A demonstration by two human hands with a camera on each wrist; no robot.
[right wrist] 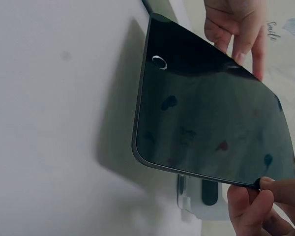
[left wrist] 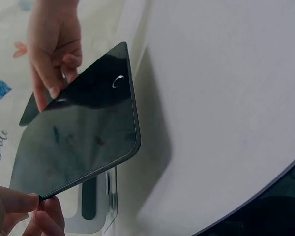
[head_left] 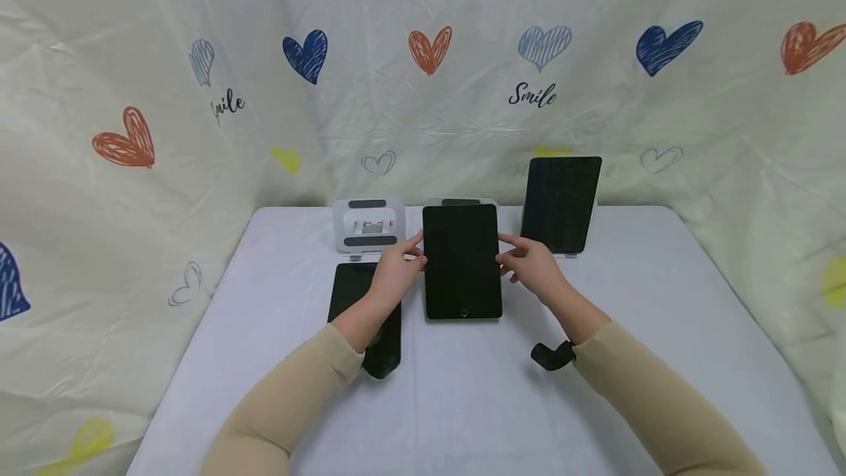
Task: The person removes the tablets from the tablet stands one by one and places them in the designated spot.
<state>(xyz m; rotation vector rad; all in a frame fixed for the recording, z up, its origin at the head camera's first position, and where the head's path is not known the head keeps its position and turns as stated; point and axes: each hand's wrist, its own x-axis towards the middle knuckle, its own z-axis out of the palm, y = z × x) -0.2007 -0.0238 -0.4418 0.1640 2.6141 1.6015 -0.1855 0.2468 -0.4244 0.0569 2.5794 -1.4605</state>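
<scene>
A black tablet point(head_left: 463, 263) with a round home button at its lower edge is held upright between two hands, in front of a stand point(head_left: 460, 201) it mostly covers. My left hand point(head_left: 396, 270) pinches its left edge with thumb and fingers. On the opposite edge, my right hand point(head_left: 532, 264) pinches it the same way. Both wrist views show the tablet point(left wrist: 83, 128) tilted, its shadow falling on the white table. Behind it, part of the white stand point(right wrist: 214, 196) with a dark pad shows.
An unoccupied white stand point(head_left: 369, 225) with dark pads is at the back left. Before it a second black tablet point(head_left: 350, 285) lies flat, partly under the left forearm. A third tablet point(head_left: 562, 204) leans on a stand at the back right. A heart-printed curtain point(head_left: 429, 116) hangs behind.
</scene>
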